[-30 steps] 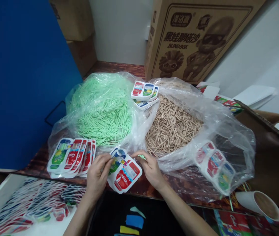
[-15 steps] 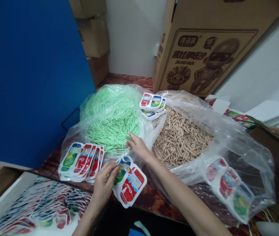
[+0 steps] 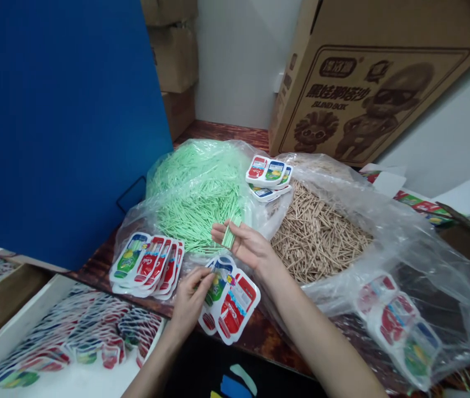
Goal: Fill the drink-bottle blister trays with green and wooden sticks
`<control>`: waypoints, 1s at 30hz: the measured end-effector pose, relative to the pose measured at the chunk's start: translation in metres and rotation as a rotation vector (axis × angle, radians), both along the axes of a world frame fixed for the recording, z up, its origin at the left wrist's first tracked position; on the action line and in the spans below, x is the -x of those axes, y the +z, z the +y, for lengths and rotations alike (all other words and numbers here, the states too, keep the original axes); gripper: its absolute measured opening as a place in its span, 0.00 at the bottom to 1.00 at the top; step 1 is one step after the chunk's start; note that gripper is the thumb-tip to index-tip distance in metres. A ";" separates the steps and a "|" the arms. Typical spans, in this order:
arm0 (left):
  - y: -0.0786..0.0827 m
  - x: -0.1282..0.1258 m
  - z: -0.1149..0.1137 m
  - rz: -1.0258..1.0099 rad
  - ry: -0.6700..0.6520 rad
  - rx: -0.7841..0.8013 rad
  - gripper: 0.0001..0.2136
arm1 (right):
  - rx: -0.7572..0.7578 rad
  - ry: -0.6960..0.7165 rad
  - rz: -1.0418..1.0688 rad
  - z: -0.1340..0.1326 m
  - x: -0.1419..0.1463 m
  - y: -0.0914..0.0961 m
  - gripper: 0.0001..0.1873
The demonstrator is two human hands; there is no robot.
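Note:
My left hand (image 3: 191,298) grips a strip of joined printed pouches (image 3: 231,301), red, green and blue, at the table's front edge. My right hand (image 3: 246,246) is closed on a small bunch of green sticks (image 3: 230,234), held just above the strip. Behind it lies an open plastic bag heaped with green sticks (image 3: 196,196). To the right, a second clear bag holds tan wooden sticks (image 3: 322,235). A fanned pile of filled pouches (image 3: 149,265) lies left of my left hand.
More pouches (image 3: 269,174) rest between the two bags, and others (image 3: 401,326) lie under plastic at the right. A white tray of pouches (image 3: 69,342) sits at lower left. A blue panel (image 3: 61,121) stands left, a printed cardboard box (image 3: 384,83) behind.
My right hand reached from the strip into the green stick bag, then drew back holding a small bunch of green sticks. The left hand kept its grip on the strip. The view shifted left.

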State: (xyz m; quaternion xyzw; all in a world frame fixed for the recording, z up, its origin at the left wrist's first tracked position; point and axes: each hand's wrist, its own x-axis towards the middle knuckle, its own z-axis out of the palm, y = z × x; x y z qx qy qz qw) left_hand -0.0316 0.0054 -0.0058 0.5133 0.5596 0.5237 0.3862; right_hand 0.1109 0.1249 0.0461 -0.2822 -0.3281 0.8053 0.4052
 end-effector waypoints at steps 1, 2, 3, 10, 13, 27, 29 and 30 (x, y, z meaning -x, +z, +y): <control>-0.001 -0.001 0.000 -0.030 0.000 0.022 0.08 | 0.056 0.023 0.072 -0.007 -0.002 0.004 0.04; -0.001 -0.003 0.001 -0.060 -0.002 0.045 0.09 | 0.090 0.033 0.101 -0.014 -0.004 0.008 0.03; -0.002 -0.004 0.001 -0.089 -0.006 0.066 0.10 | 0.112 0.040 0.114 -0.019 -0.006 0.010 0.03; 0.000 -0.014 -0.003 -0.220 -0.006 0.184 0.12 | 0.155 -0.050 0.186 -0.031 -0.013 0.011 0.03; 0.005 -0.018 -0.005 -0.252 0.007 0.211 0.12 | 0.175 -0.056 0.157 -0.037 -0.016 0.012 0.01; 0.006 -0.029 0.007 -0.157 0.056 0.015 0.11 | -0.180 0.047 -0.341 -0.057 -0.042 0.032 0.17; 0.007 -0.029 0.010 -0.154 0.059 -0.012 0.11 | -0.302 0.072 -0.457 -0.056 -0.053 0.037 0.23; 0.007 -0.030 0.011 -0.160 0.066 -0.012 0.11 | -0.353 0.061 -0.504 -0.056 -0.058 0.039 0.25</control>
